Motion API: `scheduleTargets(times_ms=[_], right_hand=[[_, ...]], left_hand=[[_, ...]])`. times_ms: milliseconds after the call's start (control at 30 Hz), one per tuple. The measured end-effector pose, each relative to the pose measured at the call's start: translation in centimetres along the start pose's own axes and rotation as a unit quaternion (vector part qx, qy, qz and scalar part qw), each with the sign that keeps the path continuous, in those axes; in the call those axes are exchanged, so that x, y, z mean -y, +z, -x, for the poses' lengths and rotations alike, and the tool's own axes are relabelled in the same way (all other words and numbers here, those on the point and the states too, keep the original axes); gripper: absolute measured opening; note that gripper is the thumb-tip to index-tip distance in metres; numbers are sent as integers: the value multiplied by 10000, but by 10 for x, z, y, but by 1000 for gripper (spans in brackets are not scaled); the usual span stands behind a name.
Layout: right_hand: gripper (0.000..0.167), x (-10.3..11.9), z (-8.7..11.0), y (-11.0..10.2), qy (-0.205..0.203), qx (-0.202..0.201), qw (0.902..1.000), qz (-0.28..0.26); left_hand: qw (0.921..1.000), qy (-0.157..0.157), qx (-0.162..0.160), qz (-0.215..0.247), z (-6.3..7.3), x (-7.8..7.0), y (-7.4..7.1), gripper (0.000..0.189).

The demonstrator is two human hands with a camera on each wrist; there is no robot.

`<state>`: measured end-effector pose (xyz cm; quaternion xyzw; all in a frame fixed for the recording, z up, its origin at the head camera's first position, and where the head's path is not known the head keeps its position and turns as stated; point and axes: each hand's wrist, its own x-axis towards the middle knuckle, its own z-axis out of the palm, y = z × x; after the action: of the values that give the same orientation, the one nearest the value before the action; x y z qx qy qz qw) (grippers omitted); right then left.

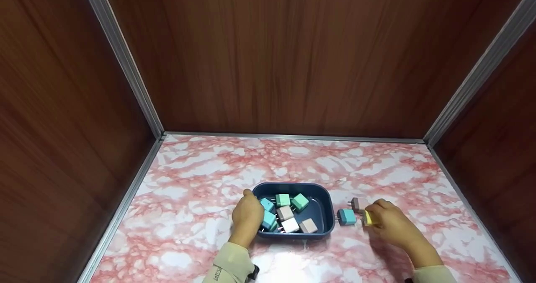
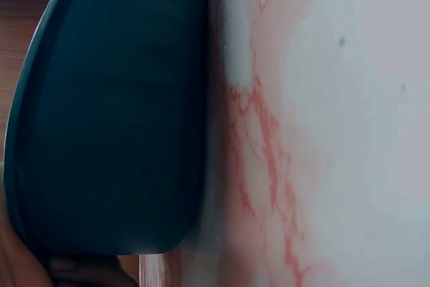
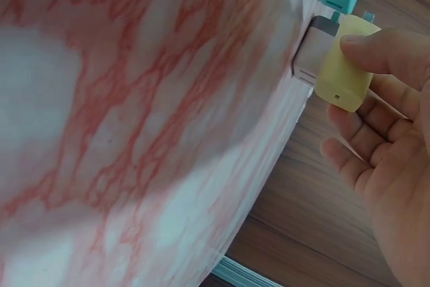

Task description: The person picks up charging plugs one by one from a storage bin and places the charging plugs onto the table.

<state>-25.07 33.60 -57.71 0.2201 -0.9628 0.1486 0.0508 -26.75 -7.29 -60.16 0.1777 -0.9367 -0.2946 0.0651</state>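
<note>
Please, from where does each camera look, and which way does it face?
Head: worn on the head, facing forward and down at the tray; left grip and right grip show.
Left wrist: on that wrist, facing the tray's outside; part of the left grip shows.
Right wrist: on that wrist, facing the yellow plug; the right grip shows, holding it.
Head and right wrist share the yellow plug.
</note>
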Motion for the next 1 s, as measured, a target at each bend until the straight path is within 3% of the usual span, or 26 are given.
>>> scheduleTargets(times_ms=[667,1000], right_hand=[[48,-3,3,7,213,334,9992,5],[56,-5,3,10,298,488,9984,30]], left_hand=[[9999,-42,125,3,0,-1,-1,37],[10000,31,69,-12,1,0,-2,31]])
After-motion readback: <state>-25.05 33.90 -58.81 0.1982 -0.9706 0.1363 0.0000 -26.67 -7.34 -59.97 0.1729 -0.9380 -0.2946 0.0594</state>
